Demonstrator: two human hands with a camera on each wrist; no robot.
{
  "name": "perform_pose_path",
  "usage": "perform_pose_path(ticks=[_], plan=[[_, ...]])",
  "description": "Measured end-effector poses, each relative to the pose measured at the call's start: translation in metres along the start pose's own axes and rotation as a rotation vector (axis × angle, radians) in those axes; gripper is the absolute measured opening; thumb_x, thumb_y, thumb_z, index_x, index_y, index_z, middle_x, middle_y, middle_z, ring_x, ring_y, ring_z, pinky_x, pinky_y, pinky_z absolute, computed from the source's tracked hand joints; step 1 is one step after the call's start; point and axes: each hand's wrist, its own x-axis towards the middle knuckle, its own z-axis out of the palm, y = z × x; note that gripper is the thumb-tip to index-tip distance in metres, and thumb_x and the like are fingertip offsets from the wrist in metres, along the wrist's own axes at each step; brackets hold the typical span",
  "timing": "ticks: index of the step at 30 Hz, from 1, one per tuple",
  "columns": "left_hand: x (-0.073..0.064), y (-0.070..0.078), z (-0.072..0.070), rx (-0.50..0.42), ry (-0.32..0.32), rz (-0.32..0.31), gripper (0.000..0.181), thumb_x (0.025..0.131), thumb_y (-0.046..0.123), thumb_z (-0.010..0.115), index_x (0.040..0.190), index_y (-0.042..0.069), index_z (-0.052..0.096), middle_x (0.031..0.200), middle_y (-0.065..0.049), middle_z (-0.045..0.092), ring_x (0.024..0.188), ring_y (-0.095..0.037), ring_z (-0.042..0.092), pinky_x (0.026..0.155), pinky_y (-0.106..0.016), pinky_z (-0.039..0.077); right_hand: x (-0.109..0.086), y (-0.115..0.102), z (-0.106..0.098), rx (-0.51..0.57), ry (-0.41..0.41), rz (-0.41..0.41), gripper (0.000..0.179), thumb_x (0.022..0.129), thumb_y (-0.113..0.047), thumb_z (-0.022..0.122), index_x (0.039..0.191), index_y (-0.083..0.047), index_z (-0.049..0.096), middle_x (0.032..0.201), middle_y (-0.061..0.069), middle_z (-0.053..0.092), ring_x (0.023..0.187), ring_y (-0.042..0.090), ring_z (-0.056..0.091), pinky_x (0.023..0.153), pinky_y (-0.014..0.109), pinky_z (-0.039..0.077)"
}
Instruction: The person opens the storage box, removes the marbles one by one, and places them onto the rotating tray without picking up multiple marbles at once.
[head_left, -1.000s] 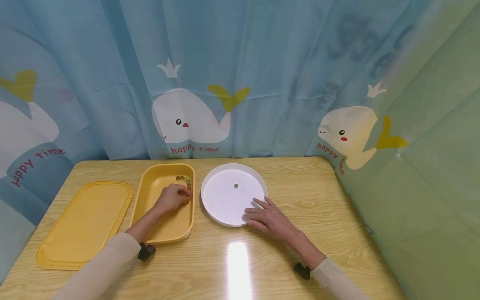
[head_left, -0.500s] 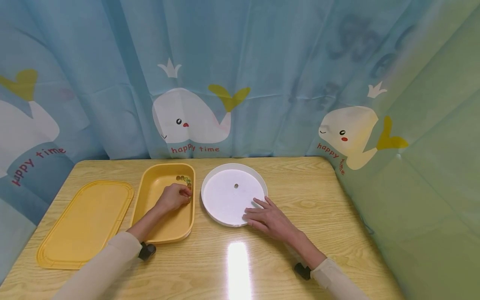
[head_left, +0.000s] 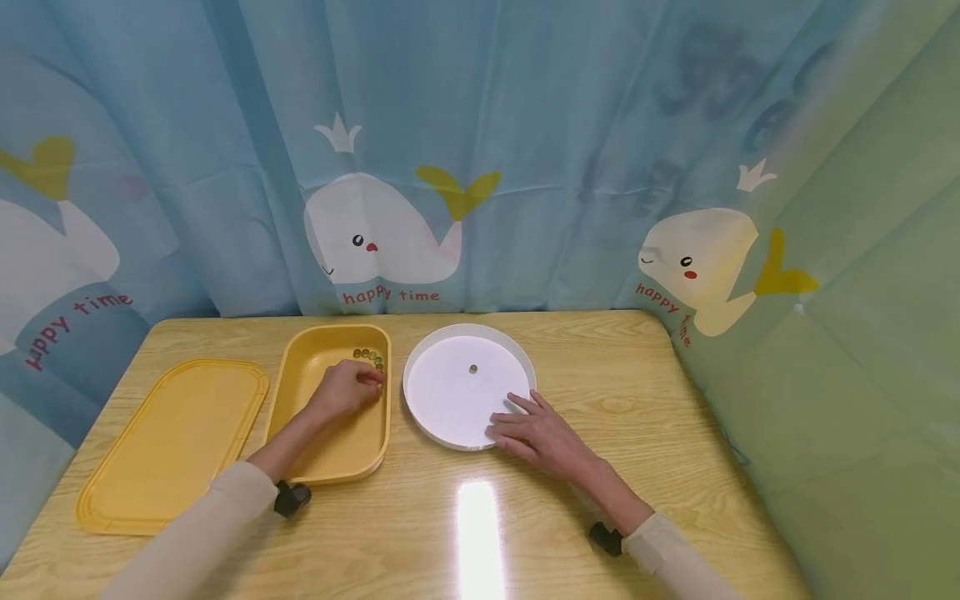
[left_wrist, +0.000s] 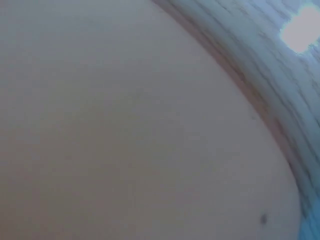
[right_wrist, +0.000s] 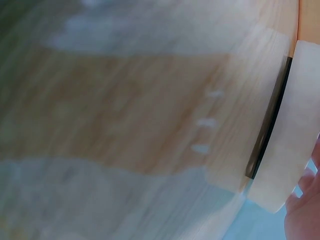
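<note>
Marbles [head_left: 372, 356], green and brown, lay in a bent row inside the yellow bin [head_left: 360, 433], along its far right corner. I saw a person's left hand [head_left: 347, 389] inside the bin, curled fingers drawn together at the row; whether they gripped a marble, I could not tell. Just right of the bin, a lone marble [head_left: 473, 369] sat on a round white tray [head_left: 450, 396], the right hand [head_left: 542, 433] at its rim, fingers spread apart. A yellow lid [head_left: 176, 442] lay left of the bin on the wooden table [head_left: 600, 392].
</note>
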Motion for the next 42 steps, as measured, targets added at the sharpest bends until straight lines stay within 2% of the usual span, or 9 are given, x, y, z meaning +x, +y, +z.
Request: perform_pose_path(ticks=[8, 15, 24, 32, 36, 42], plan=[[-0.002, 0.011, -0.010, -0.003, 0.039, 0.032, 0.015, 0.088, 0.002, 0.069, 0.099, -0.005, 0.075, 0.087, -0.010, 0.073, 0.083, -0.025, 0.065, 0.076, -0.039, 0.052, 0.000, 0.002, 0.001, 0.004, -0.004, 0.005, 0.032, 0.102, -0.035, 0.058, 0.126, -0.020, 0.071, 0.131, -0.004, 0.064, 0.139, 0.029, 0.041, 0.117, 0.054, 0.015], [-0.001, 0.017, -0.014, -0.072, 0.080, 0.028, 0.015, 0.090, 0.004, 0.071, 0.102, -0.005, 0.074, 0.090, -0.011, 0.073, 0.086, -0.027, 0.067, 0.079, -0.040, 0.054, -0.001, 0.002, 0.003, 0.004, 0.003, 0.004, 0.032, 0.102, -0.035, 0.058, 0.126, -0.021, 0.072, 0.130, -0.004, 0.065, 0.139, 0.029, 0.041, 0.117, 0.054, 0.016], [0.000, 0.037, -0.020, -0.137, 0.123, 0.045, 0.021, 0.093, 0.007, 0.069, 0.109, -0.006, 0.072, 0.099, -0.016, 0.072, 0.094, -0.031, 0.066, 0.082, -0.043, 0.054, -0.001, 0.002, 0.003, 0.003, 0.015, -0.011, 0.031, 0.102, -0.035, 0.057, 0.125, -0.020, 0.072, 0.130, -0.003, 0.065, 0.138, 0.030, 0.042, 0.116, 0.056, 0.018], [0.006, 0.060, -0.014, -0.171, 0.126, 0.033, 0.023, 0.093, 0.007, 0.069, 0.112, -0.006, 0.071, 0.102, -0.017, 0.071, 0.096, -0.031, 0.066, 0.081, -0.041, 0.055, 0.000, 0.002, 0.002, 0.002, 0.017, -0.012, 0.029, 0.101, -0.033, 0.059, 0.125, -0.021, 0.072, 0.130, -0.004, 0.065, 0.138, 0.030, 0.042, 0.116, 0.055, 0.018], [0.010, 0.070, -0.006, -0.185, 0.124, 0.055, 0.019, 0.091, 0.007, 0.071, 0.108, -0.003, 0.073, 0.099, -0.015, 0.072, 0.094, -0.029, 0.067, 0.083, -0.041, 0.054, 0.000, 0.002, 0.002, -0.001, 0.013, -0.008, 0.030, 0.101, -0.033, 0.059, 0.125, -0.021, 0.072, 0.130, -0.005, 0.065, 0.139, 0.029, 0.042, 0.116, 0.055, 0.017], [0.017, 0.083, 0.007, -0.200, 0.106, 0.054, 0.015, 0.091, 0.007, 0.072, 0.104, -0.001, 0.075, 0.094, -0.011, 0.072, 0.087, -0.026, 0.065, 0.079, -0.038, 0.056, 0.000, 0.002, 0.003, -0.001, 0.010, -0.005, 0.030, 0.101, -0.033, 0.059, 0.125, -0.021, 0.072, 0.130, -0.004, 0.065, 0.139, 0.029, 0.042, 0.116, 0.055, 0.017]])
